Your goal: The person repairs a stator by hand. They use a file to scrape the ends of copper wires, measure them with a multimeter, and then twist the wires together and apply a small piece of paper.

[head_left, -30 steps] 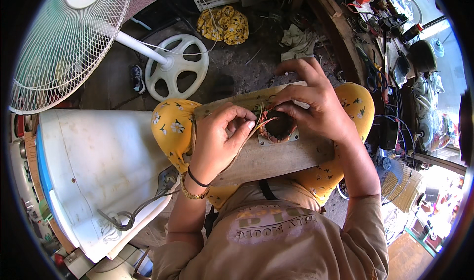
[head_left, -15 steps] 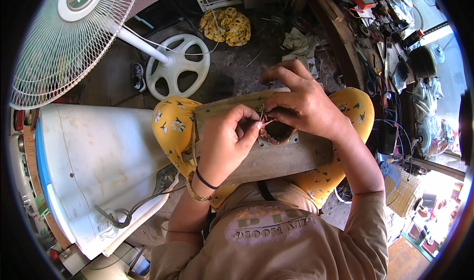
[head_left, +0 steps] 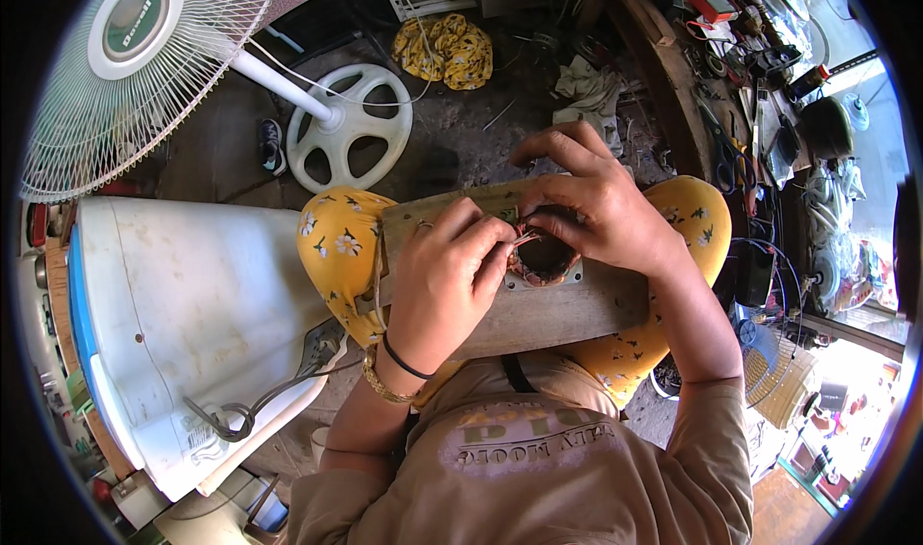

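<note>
A ring-shaped motor stator point(head_left: 546, 278) with coppery windings and a metal flange sits on a wooden board point(head_left: 567, 316) across my lap. Thin wires point(head_left: 525, 238) rise from the stator's left rim. On their left side, my left hand point(head_left: 450, 274) is closed, pinching the wires between thumb and index finger. My right hand point(head_left: 598, 199) reaches over the stator's far rim, its thumb and index finger pinched at the wires while the other fingers arch above. The fingertips hide part of the windings and the exact point of grip.
A white pedestal fan point(head_left: 332, 117) stands far left, beyond a large white appliance casing point(head_left: 192, 305). Yellow floral cloth point(head_left: 442, 53) lies on the floor ahead. At right, a cluttered wooden bench point(head_left: 673, 88) holds tools, including scissors point(head_left: 733, 168).
My left hand has turned, its fingers curling more tightly over the wires. The right hand has shifted only slightly, staying at the stator's rim. The fan's head has swung a little.
</note>
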### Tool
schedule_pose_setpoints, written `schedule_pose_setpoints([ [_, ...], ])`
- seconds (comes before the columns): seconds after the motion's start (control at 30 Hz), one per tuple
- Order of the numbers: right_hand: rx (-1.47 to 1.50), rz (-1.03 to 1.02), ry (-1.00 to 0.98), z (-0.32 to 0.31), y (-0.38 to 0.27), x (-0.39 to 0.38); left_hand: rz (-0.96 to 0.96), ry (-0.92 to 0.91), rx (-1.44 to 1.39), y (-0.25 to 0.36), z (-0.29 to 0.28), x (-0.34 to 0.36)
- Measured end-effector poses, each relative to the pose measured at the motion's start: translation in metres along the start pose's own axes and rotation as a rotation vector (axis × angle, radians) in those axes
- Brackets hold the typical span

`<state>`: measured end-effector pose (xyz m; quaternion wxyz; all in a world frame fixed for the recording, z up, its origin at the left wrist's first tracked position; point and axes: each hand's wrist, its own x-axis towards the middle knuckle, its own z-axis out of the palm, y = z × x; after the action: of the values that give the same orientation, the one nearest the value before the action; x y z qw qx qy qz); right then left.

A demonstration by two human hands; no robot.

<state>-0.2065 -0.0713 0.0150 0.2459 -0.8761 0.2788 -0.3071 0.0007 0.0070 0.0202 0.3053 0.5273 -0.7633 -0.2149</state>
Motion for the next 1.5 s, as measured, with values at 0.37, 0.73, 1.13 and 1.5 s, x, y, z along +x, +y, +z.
schedule_pose_setpoints([
  [0.37,0.065,-0.006,0.025,0.0,0.004,-0.004,-0.21,0.138,-0.345,-0.01,0.021,-0.005],
  [0.73,0.113,0.068,0.014,0.005,0.009,-0.006,-0.082,0.049,-0.297,-0.006,0.012,-0.004],
  [1.13,0.144,0.045,0.021,0.003,0.006,-0.007,-0.27,0.103,-0.322,-0.006,0.016,-0.007],
  [1.5,0.137,0.063,0.0,0.008,0.008,-0.009,-0.14,-0.015,-0.438,-0.009,0.009,-0.009],
])
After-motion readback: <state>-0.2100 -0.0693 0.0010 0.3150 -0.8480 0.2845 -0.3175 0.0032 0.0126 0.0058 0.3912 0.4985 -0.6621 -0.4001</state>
